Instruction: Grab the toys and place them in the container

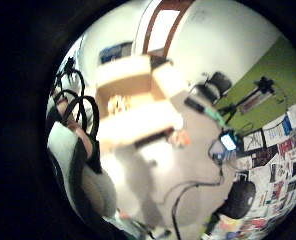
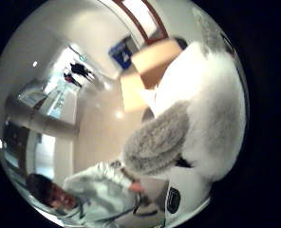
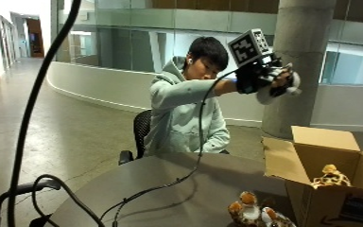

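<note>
The carrying step is in hand: the gloved right hand (image 3: 264,78) is raised high, about level with the person's head, with a grey-and-white plush toy (image 3: 281,86) clutched in it — its fingers curl round the toy's fuzzy body. In the thumb-side palm view the same toy (image 2: 197,128) fills much of the frame, grey fur and white fur pressed close against the palm.

The open cardboard box (image 3: 332,168) stands on the surface below the hand and a little out past it, flaps spread; a giraffe plush (image 3: 330,177) already peeks over its rim. In the little-finger-side palm view the box (image 1: 138,102) sits under the palm, so the hand looks roughly lined up with it.

Next, I judge, the hand must come down over the box's mouth, clear the near flap, and let the toy go inside. Then it is back for the orange-and-white plush toys (image 3: 252,212) lying on the surface just beside the box, well below the hand.

The arm is bent at the elbow, forearm lifted, wrist tipped — palm turned toward the box.
</note>
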Tool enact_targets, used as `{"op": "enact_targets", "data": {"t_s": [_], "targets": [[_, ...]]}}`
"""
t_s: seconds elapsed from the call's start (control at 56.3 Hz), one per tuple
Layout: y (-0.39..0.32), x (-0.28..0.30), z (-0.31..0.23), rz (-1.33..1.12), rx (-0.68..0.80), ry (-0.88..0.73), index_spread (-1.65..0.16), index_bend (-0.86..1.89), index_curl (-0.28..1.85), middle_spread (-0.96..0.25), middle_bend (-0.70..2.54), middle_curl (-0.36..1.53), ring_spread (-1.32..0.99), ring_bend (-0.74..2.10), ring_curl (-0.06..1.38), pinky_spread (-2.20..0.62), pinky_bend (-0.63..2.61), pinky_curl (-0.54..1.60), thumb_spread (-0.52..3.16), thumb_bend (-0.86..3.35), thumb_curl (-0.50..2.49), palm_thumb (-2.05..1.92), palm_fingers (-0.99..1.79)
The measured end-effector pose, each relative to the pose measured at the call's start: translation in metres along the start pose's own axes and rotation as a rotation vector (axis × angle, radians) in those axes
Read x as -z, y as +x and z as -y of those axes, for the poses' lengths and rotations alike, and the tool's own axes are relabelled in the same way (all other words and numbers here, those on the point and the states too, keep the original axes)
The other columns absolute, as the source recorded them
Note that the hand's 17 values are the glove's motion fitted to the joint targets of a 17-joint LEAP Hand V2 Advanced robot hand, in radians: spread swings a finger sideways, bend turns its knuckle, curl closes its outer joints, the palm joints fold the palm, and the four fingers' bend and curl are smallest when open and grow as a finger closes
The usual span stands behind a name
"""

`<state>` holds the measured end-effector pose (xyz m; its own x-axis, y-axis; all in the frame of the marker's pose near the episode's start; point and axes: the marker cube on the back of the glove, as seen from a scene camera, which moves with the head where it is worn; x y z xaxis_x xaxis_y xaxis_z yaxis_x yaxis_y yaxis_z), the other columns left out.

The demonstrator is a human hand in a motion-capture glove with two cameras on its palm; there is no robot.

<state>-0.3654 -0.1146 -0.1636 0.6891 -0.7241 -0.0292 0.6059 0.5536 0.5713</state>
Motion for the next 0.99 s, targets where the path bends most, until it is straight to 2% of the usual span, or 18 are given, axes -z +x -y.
{"op": "enact_targets", "data": {"t_s": [0.053, 0.124, 0.16, 0.178, 0.195, 0.231, 0.249, 0.266, 0.355, 0.479, 0.817, 0.995], "targets": [[-0.012, -0.013, 0.033, -0.069, -0.228, 0.049, -0.24, 0.64, 0.56, -0.24, 1.10, 0.80, -0.35, 1.30, 0.64, -0.37, 1.11, 0.57, 0.73, 0.09, 1.00, 0.57, 0.84], [-0.014, -0.037, 0.063, -0.034, -0.333, 0.036, -0.25, 0.53, 0.57, -0.24, 1.07, 0.80, -0.35, 1.31, 0.65, -0.36, 1.17, 0.57, 0.77, 0.06, 0.99, 0.54, 0.72], [-0.012, -0.051, 0.073, -0.017, -0.382, -0.019, -0.25, 0.47, 0.57, -0.25, 1.06, 0.80, -0.35, 1.32, 0.65, -0.35, 1.18, 0.57, 0.80, 0.05, 0.98, 0.52, 0.67], [-0.010, -0.058, 0.076, -0.012, -0.408, -0.062, -0.24, 0.36, 0.54, -0.24, 0.99, 0.79, -0.34, 1.33, 0.65, -0.34, 1.17, 0.56, 0.85, 0.04, 0.97, 0.50, 0.50], [-0.007, -0.065, 0.078, -0.009, -0.434, -0.112, -0.23, 0.35, 0.57, -0.24, 0.99, 0.79, -0.33, 1.35, 0.66, -0.33, 1.19, 0.57, 0.87, 0.04, 0.96, 0.50, 0.49], [-0.003, -0.079, 0.081, -0.005, -0.470, -0.214, -0.22, 0.31, 0.56, -0.22, 0.91, 0.76, -0.32, 1.18, 0.63, -0.27, 1.09, 0.57, 1.02, -0.02, 0.89, 0.36, 0.01], [-0.002, -0.086, 0.082, -0.005, -0.475, -0.258, -0.21, 0.32, 0.57, -0.19, 0.78, 0.72, -0.28, 1.01, 0.60, -0.22, 1.08, 0.58, 1.05, -0.05, 0.85, 0.31, -0.38], [-0.001, -0.091, 0.082, -0.007, -0.471, -0.292, -0.21, 0.31, 0.56, -0.17, 0.66, 0.68, -0.24, 0.85, 0.57, -0.19, 1.05, 0.57, 1.08, -0.06, 0.82, 0.27, -0.60], [0.000, -0.101, 0.076, -0.011, -0.429, -0.331, -0.21, 0.15, 0.44, -0.10, 0.37, 0.55, -0.15, 0.47, 0.41, -0.10, 0.92, 0.45, 1.17, -0.04, 0.72, 0.18, -0.55], [0.012, -0.089, 0.060, -0.006, -0.432, -0.292, -0.22, 0.12, 0.38, -0.05, 0.16, 0.46, -0.09, 0.25, 0.31, -0.03, 0.75, 0.38, 1.24, -0.01, 0.63, 0.18, -0.36], [0.070, -0.014, -0.031, 0.012, -0.533, -0.294, -0.23, 0.13, 0.32, -0.01, 0.17, 0.38, -0.05, 0.16, 0.25, 0.02, 0.56, 0.33, 1.34, -0.02, 0.45, 0.09, -0.17], [0.120, -0.013, -0.102, -0.005, -0.639, -0.336, -0.24, 0.13, 0.30, -0.01, 0.22, 0.39, -0.06, 0.19, 0.26, 0.02, 0.53, 0.32, 1.43, 0.02, 0.42, 0.13, -0.06]]}}
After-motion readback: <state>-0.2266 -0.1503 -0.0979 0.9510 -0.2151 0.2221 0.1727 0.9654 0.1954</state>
